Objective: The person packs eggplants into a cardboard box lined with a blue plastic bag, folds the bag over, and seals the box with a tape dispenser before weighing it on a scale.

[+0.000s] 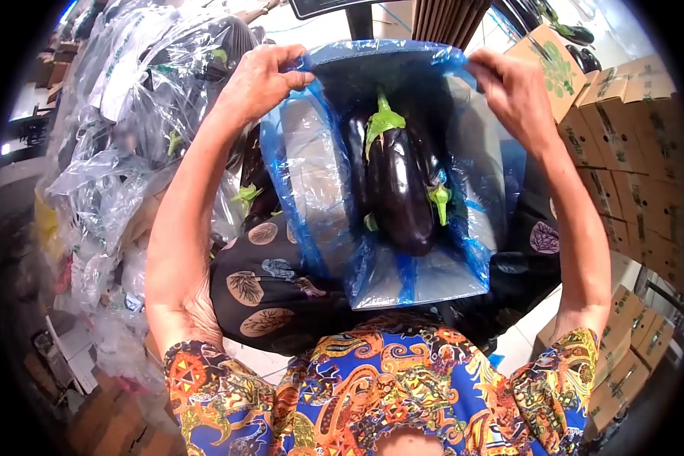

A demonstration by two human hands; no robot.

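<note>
A box lined with a thin blue plastic bag (pixel 287 163) rests in front of me, over my patterned lap. Inside lie glossy dark eggplants (pixel 404 194) with green stems; one large eggplant is on top and others are partly hidden beneath it. My left hand (pixel 270 80) pinches the liner's edge at the box's far left corner. At the far right corner, my right hand (pixel 513 95) is closed on the same liner's edge. Between the two hands the plastic is stretched along the far side, and its near part drapes over the front flap (pixel 425 292).
On the left, clear plastic bags (pixel 129 175) cover a large heap, with more eggplants (pixel 260 186) beside the box. Stacked cardboard cartons (pixel 631 152) stand on the right. Behind the box are a dark stand (pixel 359 21) and folded cardboard (pixel 450 19).
</note>
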